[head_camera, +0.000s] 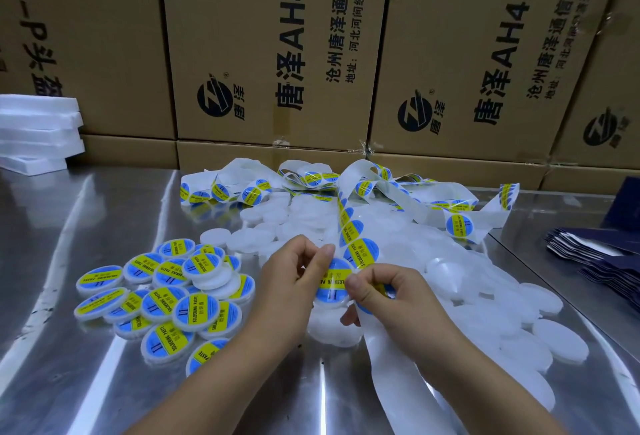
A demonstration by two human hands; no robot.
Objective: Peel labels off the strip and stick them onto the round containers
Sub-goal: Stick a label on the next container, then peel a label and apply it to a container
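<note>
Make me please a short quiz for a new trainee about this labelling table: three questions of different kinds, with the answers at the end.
1. True or false: the pile of labelled round white plastic containers lies on the shiny steel table on the side of the left hand.
2. Choose: the round blue-and-yellow label pinched between both hands belongs to a product named A) SOLDERING PASTE, B) THERMAL GREASE, C) WOOD GLUE.
3. Short answer: the right hand holds the long white paper strip. What material are the big brown printed boxes behind the table?
Key: 1 true; 2 A; 3 cardboard.
</note>
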